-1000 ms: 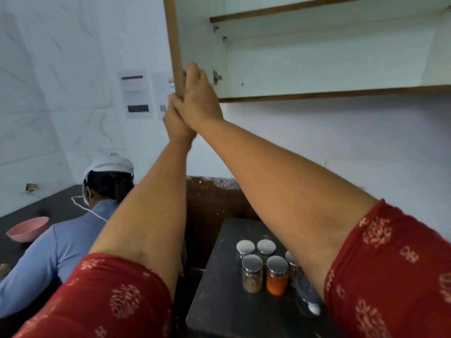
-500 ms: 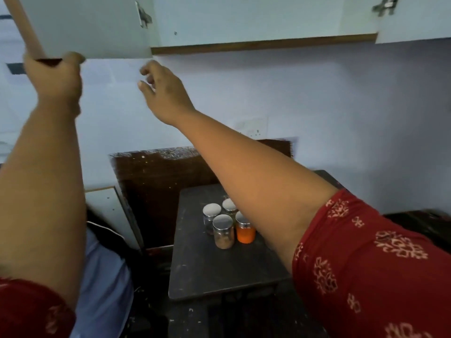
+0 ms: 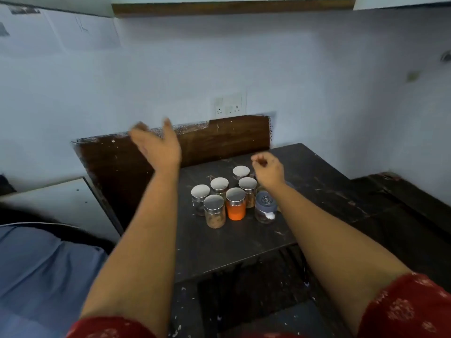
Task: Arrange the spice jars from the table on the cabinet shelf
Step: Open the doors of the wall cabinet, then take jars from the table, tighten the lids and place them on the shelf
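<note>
Several glass spice jars with silver lids stand clustered on the dark table (image 3: 317,181); one holds orange powder (image 3: 236,208), one brownish spice (image 3: 214,214), and a blue-lidded jar (image 3: 265,207) stands at the right of the group. My left hand (image 3: 156,145) hovers in the air left of and above the jars, fingers spread and empty. My right hand (image 3: 268,170) hangs just above the back right of the cluster, fingers loosely curled, holding nothing. Only the wooden bottom edge of the cabinet (image 3: 231,7) shows at the top.
A dark wooden board (image 3: 231,135) leans against the wall behind the table, under a wall socket (image 3: 229,106). A person in a blue shirt (image 3: 41,269) is at the lower left beside a white surface (image 3: 48,201). A lower dark counter (image 3: 412,215) lies to the right.
Both hands left the cabinet door and dropped toward the table. The view tilted down, so the cabinet is nearly out of sight and the jars are central.
</note>
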A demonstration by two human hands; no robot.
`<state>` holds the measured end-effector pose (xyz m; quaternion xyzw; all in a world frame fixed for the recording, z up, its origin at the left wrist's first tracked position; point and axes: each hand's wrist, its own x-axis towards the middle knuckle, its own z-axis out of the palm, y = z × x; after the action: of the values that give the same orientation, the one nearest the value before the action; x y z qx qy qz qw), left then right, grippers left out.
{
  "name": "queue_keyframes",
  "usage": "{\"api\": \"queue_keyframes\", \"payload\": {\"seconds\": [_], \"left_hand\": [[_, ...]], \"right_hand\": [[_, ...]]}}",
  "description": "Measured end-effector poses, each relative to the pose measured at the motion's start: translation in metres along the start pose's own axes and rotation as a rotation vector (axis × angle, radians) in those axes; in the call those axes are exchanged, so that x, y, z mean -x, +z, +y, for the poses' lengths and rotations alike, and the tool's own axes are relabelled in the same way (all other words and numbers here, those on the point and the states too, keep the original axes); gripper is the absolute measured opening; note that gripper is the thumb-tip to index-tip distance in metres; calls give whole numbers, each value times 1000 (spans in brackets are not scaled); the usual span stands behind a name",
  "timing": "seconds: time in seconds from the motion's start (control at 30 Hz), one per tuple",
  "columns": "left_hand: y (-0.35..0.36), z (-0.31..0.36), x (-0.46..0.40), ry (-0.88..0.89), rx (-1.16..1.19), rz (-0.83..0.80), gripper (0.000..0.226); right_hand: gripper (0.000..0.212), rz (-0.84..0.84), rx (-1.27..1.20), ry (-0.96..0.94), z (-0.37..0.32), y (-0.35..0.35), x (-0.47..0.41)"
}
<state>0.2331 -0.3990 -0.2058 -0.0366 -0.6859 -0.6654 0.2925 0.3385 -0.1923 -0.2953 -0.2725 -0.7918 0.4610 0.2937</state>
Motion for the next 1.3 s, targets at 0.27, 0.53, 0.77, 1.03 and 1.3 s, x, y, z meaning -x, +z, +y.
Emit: {"api": "queue_keyframes", "payload": {"seconds": [0.27,0.53,0.77,1.03,1.3], "left_hand": [[42,-109,138,-124,-360,-599,76],[75,-158,165,-251,-555,-751,67],[105,-180,159,-295,-579,-713,57],[110,-196,149,-341,-548,-576,49],[116,-189,136,-486,-349,-286,36]], "right_hand": [[16,-10,149,313,106,-10,-1],[39,-281,587,-51,139,24,-24],[62,-589,795,-480,134,87,-57],[71,-753,978,-575,152,116,-77],[71,-800,636,-460,110,84,-121]]}}
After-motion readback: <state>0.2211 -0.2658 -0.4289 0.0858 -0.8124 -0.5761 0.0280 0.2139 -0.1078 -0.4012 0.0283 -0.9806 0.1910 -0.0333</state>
